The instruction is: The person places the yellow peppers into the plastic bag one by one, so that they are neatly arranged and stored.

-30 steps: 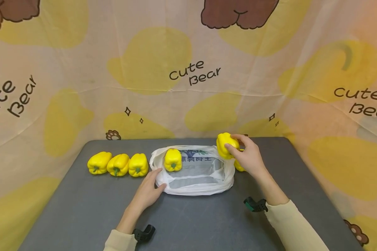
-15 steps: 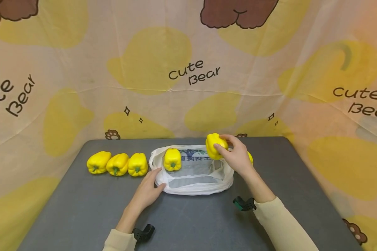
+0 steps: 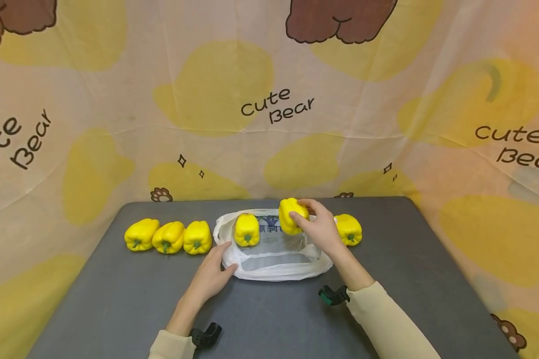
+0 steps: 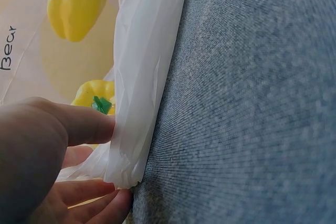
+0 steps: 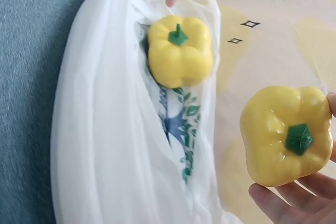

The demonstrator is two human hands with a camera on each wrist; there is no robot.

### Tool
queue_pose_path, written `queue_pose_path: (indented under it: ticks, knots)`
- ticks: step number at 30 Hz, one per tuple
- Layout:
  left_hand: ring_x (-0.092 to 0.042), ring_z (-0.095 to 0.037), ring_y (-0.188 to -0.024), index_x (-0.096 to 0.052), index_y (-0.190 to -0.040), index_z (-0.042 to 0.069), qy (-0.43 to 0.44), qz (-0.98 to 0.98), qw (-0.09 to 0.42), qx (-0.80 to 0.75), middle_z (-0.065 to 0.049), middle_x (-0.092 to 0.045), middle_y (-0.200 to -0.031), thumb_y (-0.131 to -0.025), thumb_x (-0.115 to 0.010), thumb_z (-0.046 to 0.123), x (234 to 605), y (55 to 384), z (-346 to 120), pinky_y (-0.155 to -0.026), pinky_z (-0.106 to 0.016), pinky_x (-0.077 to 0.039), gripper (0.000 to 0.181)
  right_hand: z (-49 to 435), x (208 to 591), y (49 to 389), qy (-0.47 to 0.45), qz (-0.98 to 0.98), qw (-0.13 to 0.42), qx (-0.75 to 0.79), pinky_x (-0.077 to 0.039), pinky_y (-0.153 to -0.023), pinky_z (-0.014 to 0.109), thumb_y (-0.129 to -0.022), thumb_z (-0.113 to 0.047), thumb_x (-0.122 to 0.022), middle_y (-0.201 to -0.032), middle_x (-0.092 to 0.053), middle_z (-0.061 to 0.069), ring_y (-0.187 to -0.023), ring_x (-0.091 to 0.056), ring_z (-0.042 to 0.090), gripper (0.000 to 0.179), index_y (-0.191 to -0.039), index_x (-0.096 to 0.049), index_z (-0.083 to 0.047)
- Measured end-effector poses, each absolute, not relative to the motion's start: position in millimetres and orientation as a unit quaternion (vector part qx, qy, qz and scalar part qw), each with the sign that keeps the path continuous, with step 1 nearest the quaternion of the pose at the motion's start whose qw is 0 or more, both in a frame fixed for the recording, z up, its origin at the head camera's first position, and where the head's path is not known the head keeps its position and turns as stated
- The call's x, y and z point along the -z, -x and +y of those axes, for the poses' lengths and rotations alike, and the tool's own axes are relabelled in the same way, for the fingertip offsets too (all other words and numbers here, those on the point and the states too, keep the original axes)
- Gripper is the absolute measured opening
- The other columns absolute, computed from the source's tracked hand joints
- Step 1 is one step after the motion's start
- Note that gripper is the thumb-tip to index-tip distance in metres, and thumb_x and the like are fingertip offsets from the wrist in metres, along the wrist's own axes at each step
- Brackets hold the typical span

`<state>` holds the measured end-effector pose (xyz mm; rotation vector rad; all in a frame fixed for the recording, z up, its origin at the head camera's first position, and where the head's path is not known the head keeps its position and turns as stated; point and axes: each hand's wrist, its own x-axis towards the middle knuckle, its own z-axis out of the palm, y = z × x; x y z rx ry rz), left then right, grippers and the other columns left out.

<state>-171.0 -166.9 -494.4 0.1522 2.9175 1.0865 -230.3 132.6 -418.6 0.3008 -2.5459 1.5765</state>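
Observation:
My right hand (image 3: 320, 227) grips a yellow bell pepper (image 3: 292, 216) by its sides, above the opening of a white plastic bag (image 3: 274, 274). In the right wrist view this bell pepper (image 5: 283, 135) shows its green stem, with fingertips around its edge. The bag lies open on the table, its mouth spread wide. Inside, at its left end, sits another yellow bell pepper (image 3: 247, 230). My left hand (image 3: 212, 271) holds the bag's left end, with thumb and fingers against the plastic (image 4: 139, 77) in the left wrist view.
Three yellow bell peppers stand in a row left of the bag, the middle bell pepper (image 3: 168, 238) among them. One more bell pepper (image 3: 349, 230) stands just right of the bag. A printed cloth (image 3: 206, 99) hangs behind the grey table (image 3: 269, 319).
My right hand has carried its bell pepper leftward, from the bag's right edge to over its opening. The bell pepper at the right has come into fuller view. My left hand has stayed put.

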Motion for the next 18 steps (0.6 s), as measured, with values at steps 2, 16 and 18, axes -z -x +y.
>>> queue_pose_path:
  ticks: [2,16,18]
  knots:
    - [-0.043,-0.039,-0.14,-0.044,-0.151,0.004,-0.048,0.935,0.014,-0.35,-0.021,-0.044,-0.152,-0.095,-0.07,0.021,495,171,-167,-0.114,-0.059,-0.034,0.064,128,421,231,-0.092,-0.844,0.058,-0.525,-0.055,-0.094,0.048,-0.094,-0.042,-0.072,-0.137,-0.06,0.009,-0.124,-0.055,0.032,0.055,-0.137,-0.06,-0.01]
    - [-0.044,-0.039,-0.138,-0.046,-0.15,0.004,-0.055,0.936,0.005,-0.348,-0.022,-0.046,-0.15,-0.094,-0.071,0.019,496,171,-168,-0.114,-0.059,-0.035,0.063,102,443,236,-0.082,-0.842,0.06,-0.529,-0.055,-0.093,0.047,-0.094,-0.038,-0.073,-0.134,-0.062,0.01,-0.12,-0.058,0.031,0.052,-0.135,-0.062,-0.009]
    - [-0.044,-0.04,-0.138,-0.046,-0.15,0.004,-0.056,0.936,0.004,-0.348,-0.022,-0.046,-0.15,-0.094,-0.071,0.019,496,171,-168,-0.113,-0.059,-0.035,0.063,99,445,237,-0.084,-0.845,0.066,-0.524,-0.054,-0.093,0.047,-0.093,-0.036,-0.074,-0.131,-0.063,0.011,-0.118,-0.06,0.032,0.05,-0.134,-0.063,-0.008]
